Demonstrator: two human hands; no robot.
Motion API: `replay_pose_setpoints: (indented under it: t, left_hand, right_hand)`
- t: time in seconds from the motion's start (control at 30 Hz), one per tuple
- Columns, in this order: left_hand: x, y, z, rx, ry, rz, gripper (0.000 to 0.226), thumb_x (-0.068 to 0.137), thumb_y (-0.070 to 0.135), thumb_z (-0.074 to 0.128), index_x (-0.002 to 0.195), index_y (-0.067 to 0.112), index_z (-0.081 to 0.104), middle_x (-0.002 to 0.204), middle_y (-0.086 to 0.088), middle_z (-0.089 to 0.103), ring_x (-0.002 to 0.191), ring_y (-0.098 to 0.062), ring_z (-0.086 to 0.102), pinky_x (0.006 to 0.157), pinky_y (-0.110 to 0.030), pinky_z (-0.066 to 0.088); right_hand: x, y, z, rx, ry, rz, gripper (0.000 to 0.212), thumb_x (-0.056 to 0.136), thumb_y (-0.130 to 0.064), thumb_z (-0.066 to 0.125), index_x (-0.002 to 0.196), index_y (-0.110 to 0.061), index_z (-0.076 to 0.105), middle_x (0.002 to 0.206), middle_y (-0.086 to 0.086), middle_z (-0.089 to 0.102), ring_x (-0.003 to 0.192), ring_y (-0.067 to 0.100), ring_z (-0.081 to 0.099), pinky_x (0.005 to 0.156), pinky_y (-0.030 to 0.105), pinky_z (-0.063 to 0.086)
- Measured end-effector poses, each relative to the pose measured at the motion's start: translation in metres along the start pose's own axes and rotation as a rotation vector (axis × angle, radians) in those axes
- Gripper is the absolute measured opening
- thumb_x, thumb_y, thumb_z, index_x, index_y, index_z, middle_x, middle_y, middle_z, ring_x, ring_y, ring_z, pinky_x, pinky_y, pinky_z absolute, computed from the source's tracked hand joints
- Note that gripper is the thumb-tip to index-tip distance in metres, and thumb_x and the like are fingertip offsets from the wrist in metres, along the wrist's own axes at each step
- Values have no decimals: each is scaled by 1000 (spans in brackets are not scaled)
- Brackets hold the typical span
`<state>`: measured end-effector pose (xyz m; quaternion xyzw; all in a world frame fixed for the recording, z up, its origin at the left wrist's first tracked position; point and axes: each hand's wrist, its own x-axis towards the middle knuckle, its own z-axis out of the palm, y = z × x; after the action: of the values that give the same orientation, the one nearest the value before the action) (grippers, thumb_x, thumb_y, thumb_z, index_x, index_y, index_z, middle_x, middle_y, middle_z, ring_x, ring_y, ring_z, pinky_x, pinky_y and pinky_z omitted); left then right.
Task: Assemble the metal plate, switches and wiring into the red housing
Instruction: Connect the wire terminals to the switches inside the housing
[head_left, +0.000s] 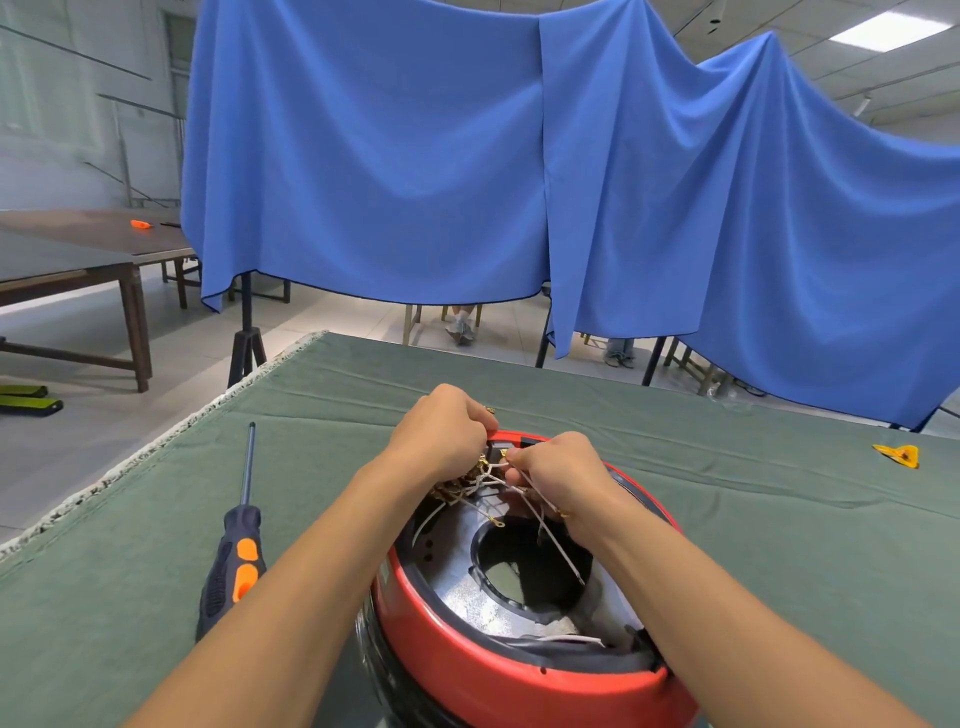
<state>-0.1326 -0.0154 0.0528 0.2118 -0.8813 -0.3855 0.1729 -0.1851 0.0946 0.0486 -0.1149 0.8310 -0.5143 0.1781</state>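
The round red housing (498, 675) lies open-side up on the green cloth, close to me. Inside it sits a shiny metal plate (457, 587) with a large round hole in its middle. A tangle of white wires (488, 480) with brass terminals bunches at the housing's far rim. My left hand (441, 431) grips that bundle from the left with curled fingers. My right hand (556, 473) pinches a wire end beside it, and several white strands trail down under its palm across the plate. Any switches are hidden by the hands.
A screwdriver (236, 545) with a black and orange handle lies on the green cloth (753, 545) left of the housing, shaft pointing away. A small yellow piece (898, 454) lies far right. The table's left edge runs diagonally. Blue drapes hang behind.
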Motion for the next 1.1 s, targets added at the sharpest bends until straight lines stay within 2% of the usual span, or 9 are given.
replay_pose_setpoints:
  t: [0.23, 0.37, 0.5, 0.6, 0.7, 0.83, 0.97, 1.1]
  left_hand:
    - [-2, 0, 0, 12, 8, 8, 39, 86, -1, 47, 109, 18, 72, 120, -2, 67, 110, -19, 59, 97, -38, 48]
    - [-2, 0, 1, -5, 1, 6, 39, 86, -2, 47, 110, 17, 71, 121, -2, 66, 113, -19, 58, 100, -39, 46]
    - [-1, -3, -4, -85, 9, -32, 42, 85, -7, 42, 108, 12, 72, 120, -6, 67, 113, -21, 59, 101, -39, 46]
    - [-2, -6, -9, -122, 18, -37, 37, 87, -5, 43, 104, 11, 72, 118, -7, 67, 111, -21, 59, 99, -37, 47]
    - [-4, -5, -10, -71, -20, -7, 35, 88, -2, 47, 108, 13, 72, 120, -5, 66, 111, -20, 59, 100, -38, 47]
    - [-3, -7, -12, -79, -34, -3, 32, 86, 0, 51, 106, 14, 73, 113, -7, 69, 107, -20, 62, 98, -39, 48]
    - [-4, -9, -14, -108, -44, -9, 31, 84, -1, 54, 100, 15, 74, 107, -7, 71, 103, -20, 63, 96, -39, 49]
    - [-5, -9, -12, -106, -25, 3, 32, 85, -2, 53, 104, 14, 73, 112, -7, 70, 106, -21, 62, 97, -40, 49]
  right_hand:
    - [-2, -1, -2, -58, -9, -20, 25, 94, -12, 58, 69, -7, 63, 56, 0, 59, 47, 7, 49, 41, 17, 36]
    - [-3, 1, -4, -115, -19, -34, 29, 93, -17, 59, 64, -11, 64, 51, -4, 58, 42, 5, 44, 38, 17, 30]
    - [-4, 0, -5, -132, 3, -59, 28, 91, -16, 59, 66, -8, 66, 53, -2, 59, 49, 10, 48, 46, 22, 34]
    - [-3, 3, -2, -307, 84, -175, 29, 88, -20, 58, 72, 2, 69, 62, 6, 66, 58, 24, 56, 57, 29, 45]
    - [-6, 7, -1, -410, 189, -276, 22, 85, -28, 59, 76, -11, 71, 76, 4, 71, 78, 28, 64, 71, 38, 54]
    - [-13, 3, -3, -505, 307, -412, 13, 80, -39, 61, 74, -29, 64, 82, -10, 66, 83, 16, 61, 66, 29, 46]
    - [-16, -2, 6, -662, 260, -477, 18, 79, -49, 63, 77, -32, 68, 91, -8, 67, 88, 19, 62, 65, 27, 39]
    - [-14, -3, 12, -705, 206, -419, 13, 80, -41, 66, 84, -29, 71, 92, -4, 70, 89, 21, 63, 67, 29, 43]
